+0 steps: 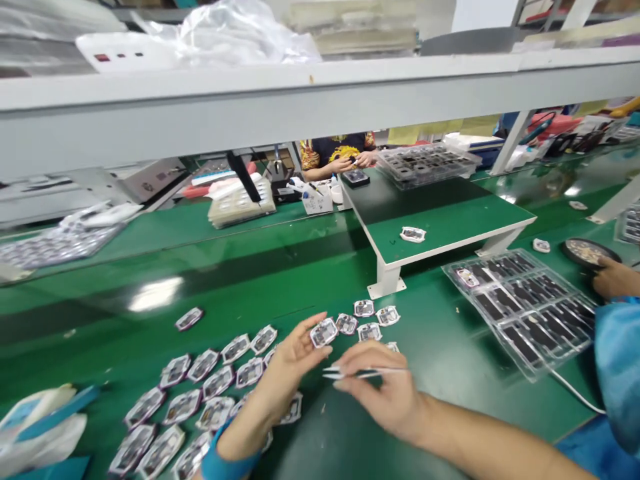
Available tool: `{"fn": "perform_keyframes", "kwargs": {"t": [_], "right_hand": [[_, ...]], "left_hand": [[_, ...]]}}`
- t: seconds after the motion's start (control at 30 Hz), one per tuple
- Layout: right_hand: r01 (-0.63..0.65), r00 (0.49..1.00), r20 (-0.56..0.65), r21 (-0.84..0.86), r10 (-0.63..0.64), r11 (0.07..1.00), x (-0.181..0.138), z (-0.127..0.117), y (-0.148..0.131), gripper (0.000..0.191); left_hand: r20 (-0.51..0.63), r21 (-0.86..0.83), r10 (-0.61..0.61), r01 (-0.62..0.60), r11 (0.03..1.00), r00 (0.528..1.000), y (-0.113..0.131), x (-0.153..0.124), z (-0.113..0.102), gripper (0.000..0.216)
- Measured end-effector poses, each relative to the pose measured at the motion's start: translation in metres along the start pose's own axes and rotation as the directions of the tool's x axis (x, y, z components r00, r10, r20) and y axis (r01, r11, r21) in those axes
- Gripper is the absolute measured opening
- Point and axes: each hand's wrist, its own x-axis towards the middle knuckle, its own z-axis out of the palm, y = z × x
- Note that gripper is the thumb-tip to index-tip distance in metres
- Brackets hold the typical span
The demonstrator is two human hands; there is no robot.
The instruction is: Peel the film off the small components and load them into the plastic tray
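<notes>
My left hand [285, 370] pinches one small white-rimmed part [323, 332] between thumb and fingertips, lifted just above the green bench. My right hand [383, 390] grips metal tweezers [350, 372], their tips pointing left toward my left hand and lying just below the held part. Several more of the same small parts [200, 390] lie spread on the green surface [150, 333] to the left, and a few parts [373, 320] lie just beyond my fingers.
A clear compartment tray [525, 307] with dark pieces lies at right, next to another person's blue sleeve [617, 373] and hand [615, 279]. A raised green-topped stand [440, 220] holds one part. A person works across the bench behind a stack of trays [425, 163].
</notes>
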Motion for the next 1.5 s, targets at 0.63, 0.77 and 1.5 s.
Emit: {"fn": "perform_keyframes", "kwargs": {"t": [0.63, 0.77, 1.5], "right_hand": [[-0.616, 0.776, 0.097, 0.328, 0.623, 0.716, -0.015, 0.01, 0.034, 0.015], [-0.546, 0.836, 0.159, 0.349, 0.525, 0.762, -0.011, 0.008, 0.029, 0.007], [-0.296, 0.945, 0.148, 0.002, 0.293, 0.955, -0.011, 0.005, 0.023, 0.001]], "left_hand": [[0.018, -0.354, -0.109, 0.108, 0.929, 0.994, -0.027, -0.062, 0.015, 0.058], [0.031, -0.508, -0.198, 0.187, 0.841, 0.98, -0.011, -0.062, 0.009, 0.055], [-0.012, -0.17, -0.066, 0.063, 0.983, 0.998, -0.028, -0.058, 0.015, 0.036]]}}
